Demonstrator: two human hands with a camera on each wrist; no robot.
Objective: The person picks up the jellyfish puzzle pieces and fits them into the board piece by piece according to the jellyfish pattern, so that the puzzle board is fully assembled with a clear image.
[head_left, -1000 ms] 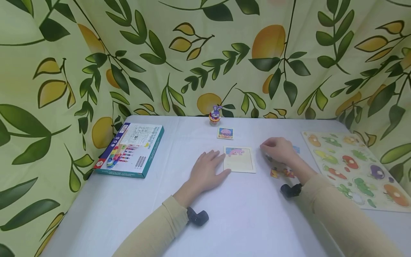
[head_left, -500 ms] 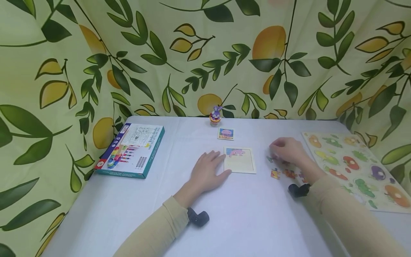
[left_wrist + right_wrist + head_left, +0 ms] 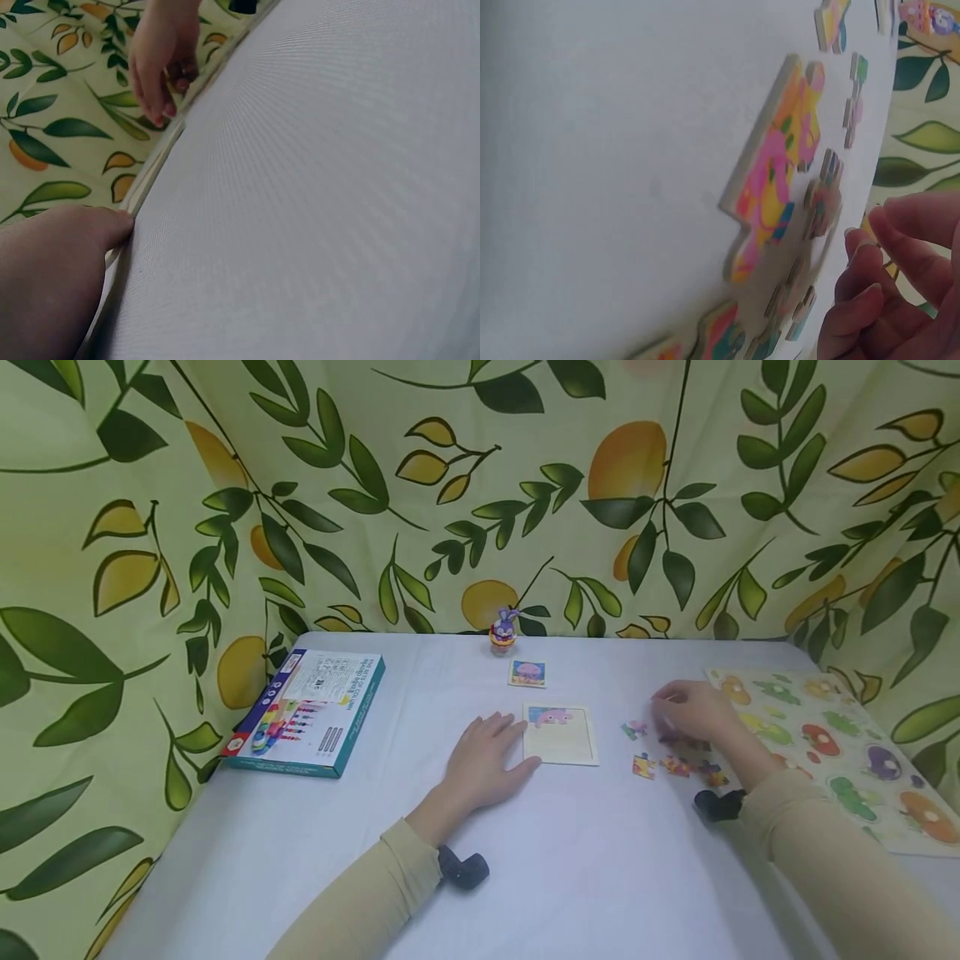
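My left hand (image 3: 486,762) rests spread on the white cloth, its fingers and thumb touching the left side of a square puzzle tray (image 3: 564,747). Blue and pink puzzle pieces (image 3: 551,717) fill the tray's upper left part; the rest is bare. Over loose jigsaw pieces (image 3: 677,766) to the right hovers my right hand (image 3: 696,712), its fingers loosely bent. The right wrist view shows no piece between the fingertips (image 3: 881,217). A pink and yellow piece (image 3: 776,161) lies near that hand, with several others around it. Part of the pile is hidden under the right hand.
A small picture card (image 3: 527,673) lies behind the tray, near a purple rabbit figure (image 3: 504,631). At left is a flat toy box (image 3: 307,710). A vegetable puzzle board (image 3: 847,760) lies at right, partly under the right arm. A leaf-patterned curtain (image 3: 480,485) stands behind.
My right hand has moved rightward across the loose pieces, uncovering a pink and green piece and others at the front. The left hand and the tray have stayed put.
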